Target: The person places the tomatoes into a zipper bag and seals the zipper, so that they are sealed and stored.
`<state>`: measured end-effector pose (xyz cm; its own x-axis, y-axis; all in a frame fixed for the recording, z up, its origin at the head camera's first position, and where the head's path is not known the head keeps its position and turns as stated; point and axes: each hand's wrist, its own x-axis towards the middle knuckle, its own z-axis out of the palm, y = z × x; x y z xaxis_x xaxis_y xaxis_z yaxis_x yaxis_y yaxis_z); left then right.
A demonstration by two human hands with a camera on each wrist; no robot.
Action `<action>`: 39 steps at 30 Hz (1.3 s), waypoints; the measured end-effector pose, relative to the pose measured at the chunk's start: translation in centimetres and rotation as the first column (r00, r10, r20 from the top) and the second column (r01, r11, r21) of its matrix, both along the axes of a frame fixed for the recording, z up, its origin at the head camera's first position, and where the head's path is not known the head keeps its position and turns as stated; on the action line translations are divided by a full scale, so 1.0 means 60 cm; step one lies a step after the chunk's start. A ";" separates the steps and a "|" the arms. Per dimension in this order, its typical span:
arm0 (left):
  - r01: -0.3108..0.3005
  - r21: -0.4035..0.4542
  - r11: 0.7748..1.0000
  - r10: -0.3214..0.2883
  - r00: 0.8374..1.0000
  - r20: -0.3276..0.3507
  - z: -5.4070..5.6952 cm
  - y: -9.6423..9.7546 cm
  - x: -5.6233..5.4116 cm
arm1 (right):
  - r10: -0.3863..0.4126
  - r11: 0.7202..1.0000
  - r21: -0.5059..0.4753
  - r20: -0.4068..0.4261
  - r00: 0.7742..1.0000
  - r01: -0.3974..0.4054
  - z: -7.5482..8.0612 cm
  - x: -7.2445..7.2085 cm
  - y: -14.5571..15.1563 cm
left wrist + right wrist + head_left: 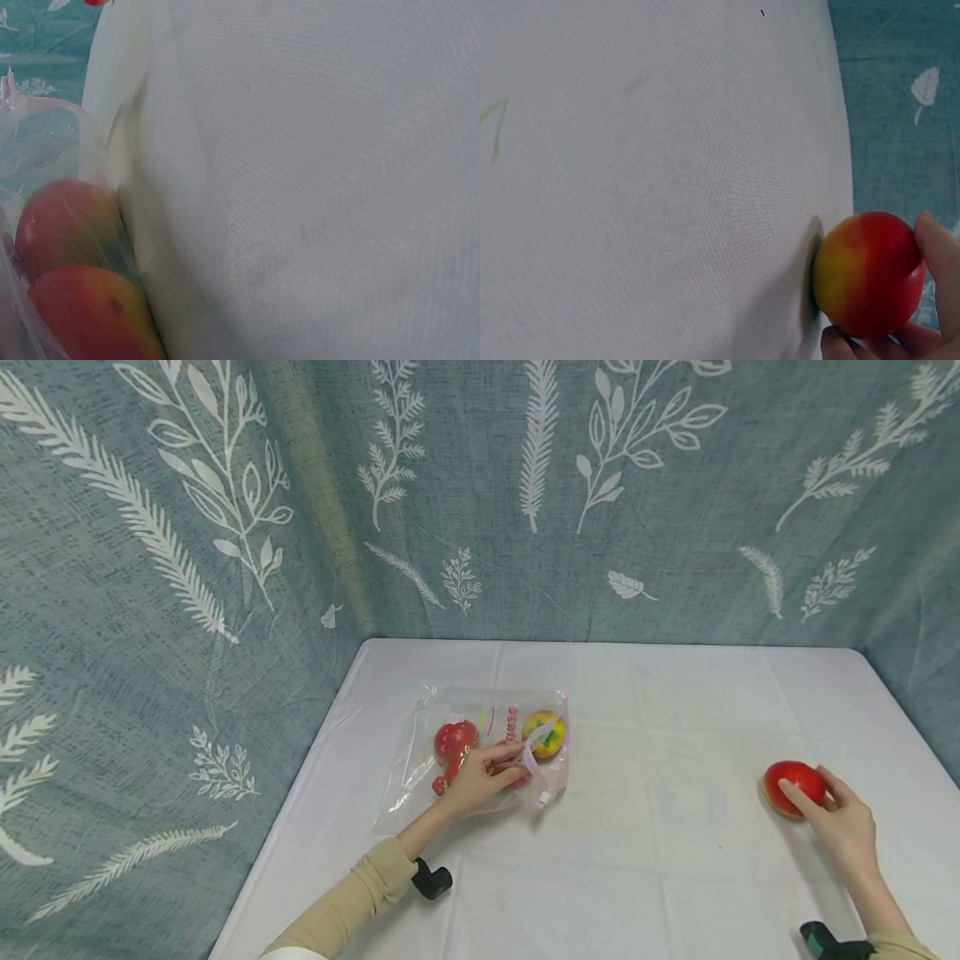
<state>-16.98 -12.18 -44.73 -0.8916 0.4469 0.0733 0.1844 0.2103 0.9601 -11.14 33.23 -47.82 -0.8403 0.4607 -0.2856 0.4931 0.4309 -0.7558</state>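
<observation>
On the left half of the table lies a clear zip bag [412,777] with a pink-edged opening facing right. Inside it are several red fruits [455,740], and a yellow-green fruit [544,733] sits by the opening. My left hand [483,777] pinches the bag near its lifted rim. The left wrist view has two red-orange fruits [94,311] behind the clear plastic. Far to the right, my right hand [843,822] grips a round red-and-yellow fruit [795,787], thumb on one side and fingers on the other. The right wrist view shows this fruit close over the tabletop.
A white cloth [637,860] covers the table. Patterned blue-green curtains [487,527] hang behind the table and along its sides. A black wrist mount [432,880] juts from the left sleeve, and another wrist mount [828,943] shows at the right wrist.
</observation>
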 end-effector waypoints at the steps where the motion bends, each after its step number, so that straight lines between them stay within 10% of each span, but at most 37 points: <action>1: 0.000 0.000 1.000 0.000 1.000 0.000 0.000 0.000 0.000 | -0.001 1.000 0.002 -0.001 1.000 0.001 0.000 0.000 0.000; 30: 0.002 0.028 1.000 -0.003 1.000 0.014 -0.005 -0.001 -0.003 | -0.102 0.995 -0.017 -0.059 0.993 0.101 0.007 0.003 -0.006; 39: -0.002 0.010 1.000 0.002 1.000 0.001 -0.004 0.000 -0.002 | -0.102 0.995 0.005 -0.104 0.989 0.103 -0.064 -0.020 0.047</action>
<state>-17.07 -12.18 -44.95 -0.8928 0.4439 0.0767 0.1826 0.2011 0.9624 -12.36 36.05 -51.69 -0.8133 0.5486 -0.1938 0.4542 0.3904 -0.8008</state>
